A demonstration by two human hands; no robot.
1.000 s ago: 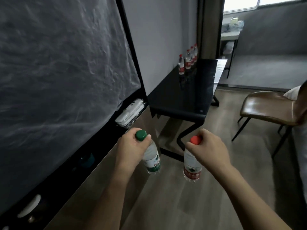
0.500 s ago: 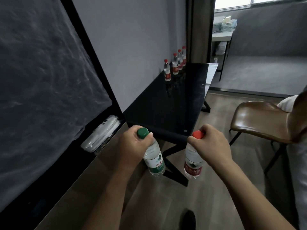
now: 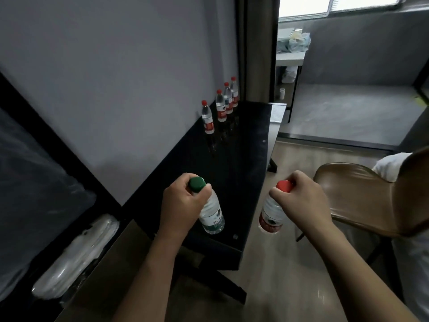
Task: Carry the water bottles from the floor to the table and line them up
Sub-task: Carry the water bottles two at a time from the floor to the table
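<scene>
Two bottles in transit above the near end of the table.

The left hand [image 3: 183,203] grips the green-capped bottle [image 3: 210,214] by neck and shoulder, fingers curled round it just under the cap; this bottle hangs over the near edge of the black table [image 3: 246,159]. The right hand [image 3: 301,201] grips the red-capped bottle [image 3: 271,216] at the neck in the same way; this bottle hangs just off the table's right edge, above the floor. A neck hold keeps each bottle vertical and leaves its base free for setting down. Four red-capped bottles [image 3: 221,108] stand in a row along the far left edge, against the wall [image 3: 116,77]. The free length of that edge nearer the person is the likely place to extend the row. A brown chair [image 3: 352,198] stands to the right of the table.
</scene>
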